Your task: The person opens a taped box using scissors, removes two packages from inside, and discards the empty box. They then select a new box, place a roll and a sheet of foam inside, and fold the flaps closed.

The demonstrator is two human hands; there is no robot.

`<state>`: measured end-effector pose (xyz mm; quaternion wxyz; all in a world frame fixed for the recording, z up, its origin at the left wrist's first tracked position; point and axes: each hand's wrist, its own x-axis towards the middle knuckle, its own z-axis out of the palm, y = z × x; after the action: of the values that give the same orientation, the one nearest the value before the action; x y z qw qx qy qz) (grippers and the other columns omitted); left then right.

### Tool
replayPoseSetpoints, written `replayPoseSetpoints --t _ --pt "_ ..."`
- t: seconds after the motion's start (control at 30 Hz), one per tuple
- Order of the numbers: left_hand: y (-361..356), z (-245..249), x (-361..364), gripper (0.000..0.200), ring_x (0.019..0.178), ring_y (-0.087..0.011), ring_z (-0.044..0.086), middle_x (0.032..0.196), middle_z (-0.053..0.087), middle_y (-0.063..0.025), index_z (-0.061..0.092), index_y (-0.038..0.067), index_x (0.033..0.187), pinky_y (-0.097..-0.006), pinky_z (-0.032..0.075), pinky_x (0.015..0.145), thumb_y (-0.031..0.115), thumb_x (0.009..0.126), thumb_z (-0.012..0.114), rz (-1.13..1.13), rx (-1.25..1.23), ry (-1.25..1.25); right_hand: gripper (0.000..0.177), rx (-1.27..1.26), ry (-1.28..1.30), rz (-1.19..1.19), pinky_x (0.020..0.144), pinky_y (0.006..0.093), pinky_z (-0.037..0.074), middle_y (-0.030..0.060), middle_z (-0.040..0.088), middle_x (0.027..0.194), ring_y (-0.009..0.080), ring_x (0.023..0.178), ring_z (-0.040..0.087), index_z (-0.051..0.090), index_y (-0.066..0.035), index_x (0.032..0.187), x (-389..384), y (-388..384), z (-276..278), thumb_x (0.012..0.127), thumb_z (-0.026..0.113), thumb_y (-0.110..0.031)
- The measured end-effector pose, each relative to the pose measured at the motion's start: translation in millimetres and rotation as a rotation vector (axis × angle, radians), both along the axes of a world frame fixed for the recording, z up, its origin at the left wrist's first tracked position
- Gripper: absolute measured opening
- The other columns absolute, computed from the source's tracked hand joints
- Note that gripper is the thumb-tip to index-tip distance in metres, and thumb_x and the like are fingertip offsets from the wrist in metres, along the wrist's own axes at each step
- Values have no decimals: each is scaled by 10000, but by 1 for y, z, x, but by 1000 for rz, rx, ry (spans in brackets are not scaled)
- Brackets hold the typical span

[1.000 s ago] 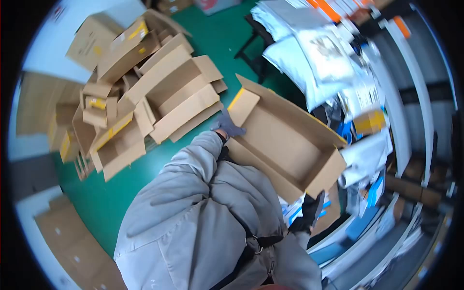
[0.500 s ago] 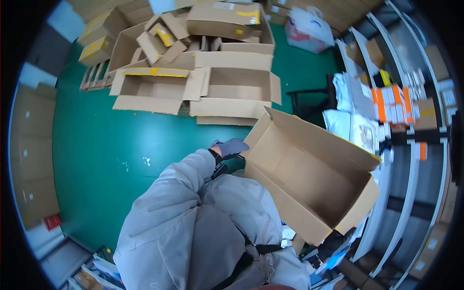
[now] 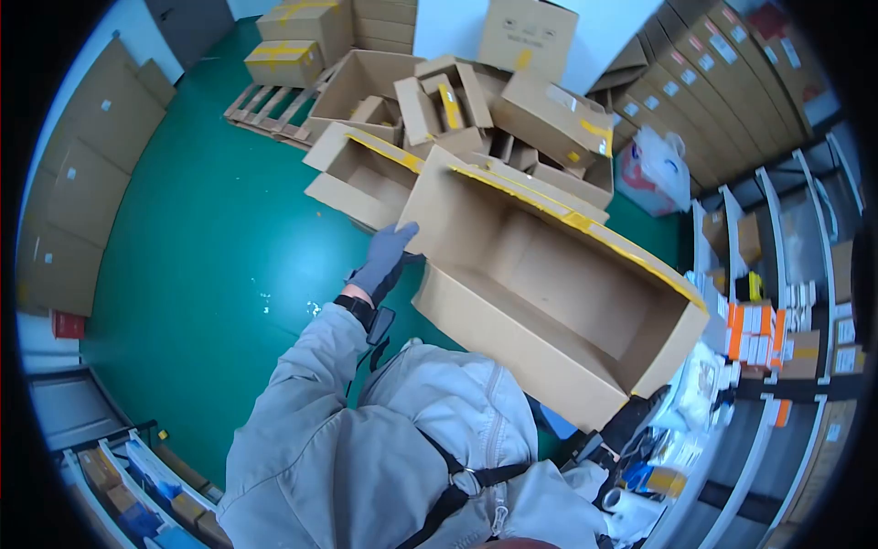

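A large cardboard box (image 3: 540, 320), its top facing me and standing open, is held up in front of my body. My left hand (image 3: 386, 259), in a grey glove, grips the box's left end, with the thumb on the wall and the fingers partly hidden behind it. At the lower right corner, my right hand (image 3: 636, 421) in a dark glove clasps the box; most of its fingers are out of sight beneath. Yellow tape runs along the far rim. Inside, the box shows bare walls and bottom.
Several open cartons (image 3: 366, 174) stand ahead on the green floor (image 3: 247, 229), beside a wooden pallet (image 3: 265, 114). Shelving (image 3: 777, 220) with parcels lines the right side. A white plastic bag (image 3: 654, 169) sits near it. Flat cardboard (image 3: 91, 197) leans along the left wall.
The held box has been raised and turned, now overlapping the cartons ahead. Both hands keep their grip. My view has tilted up, bringing the back wall and more stacked boxes into sight.
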<state>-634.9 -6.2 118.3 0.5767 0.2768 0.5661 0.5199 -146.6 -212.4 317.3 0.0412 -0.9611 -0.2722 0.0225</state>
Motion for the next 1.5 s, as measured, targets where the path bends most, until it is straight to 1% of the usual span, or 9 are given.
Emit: replayPoseSetpoints --t 0.23,0.4,0.53,0.63,0.7,1.13,1.27,1.33,1.5 --pt "50 -4 -157 502 1089 -201 699 1222 755 -118 697 -40 1339 -359 587 932 320 995 760 257 140 328 466 949 205 606 1195 363 404 160 593 1481 269 1313 575 474 9 1558 6 139 -154 1117 531 -129" --pt "56 84 -194 512 1034 -211 738 1221 737 -131 661 -33 1374 -353 648 747 315 1007 742 342 155 163 508 1249 1266 276 1209 415 402 200 664 1403 335 1277 636 485 31 1533 -13 237 -205 1069 626 -118" --pt "89 91 -224 577 1121 -291 733 1305 721 -179 608 -38 1442 -411 632 878 347 1023 703 418 108 181 421 528 -161 988 1062 433 522 255 719 1275 372 1201 687 617 26 1396 -36 315 -337 1070 630 -239" --pt "122 46 -249 706 1272 -376 674 1418 668 -251 547 -53 1501 -446 548 1064 432 1005 683 170 -7 785 306 704 124 834 943 428 563 178 757 1011 235 873 750 674 -43 1244 -135 316 -259 1069 569 -272" --pt "129 24 -243 815 1397 -410 586 1503 589 -303 517 -63 1525 -430 441 1181 513 970 675 -16 -251 939 301 866 1360 135 802 465 572 196 744 983 280 841 732 684 -36 1150 -143 343 -316 1054 555 -291" --pt "-31 -90 -305 389 936 -319 725 1150 773 -110 717 70 1323 -489 559 788 284 1003 661 329 -569 160 620 174 648 535 957 456 504 251 762 1123 364 1041 689 717 58 1205 -175 356 -328 1091 487 -507" --pt "-205 -215 -337 396 794 -269 670 904 706 -125 721 81 1016 -436 508 678 446 1045 568 86 -712 814 565 -1 484 552 980 454 517 245 743 1228 384 1126 691 721 2 1250 -195 371 -325 1093 496 -493" --pt "-253 -167 -308 325 1158 -479 676 1256 699 -273 689 102 1290 -569 558 914 197 1010 554 -192 -659 1145 560 45 547 642 982 455 517 243 741 1235 386 1133 690 720 -3 1253 -222 378 -325 1093 496 -490" --pt "-348 -262 -310 256 1080 -493 678 1184 699 -288 689 88 1159 -572 544 851 266 989 616 -321 -719 1059 546 180 714 814 987 459 517 239 737 1251 390 1149 686 719 -15 1261 -324 355 -306 1094 495 -484"
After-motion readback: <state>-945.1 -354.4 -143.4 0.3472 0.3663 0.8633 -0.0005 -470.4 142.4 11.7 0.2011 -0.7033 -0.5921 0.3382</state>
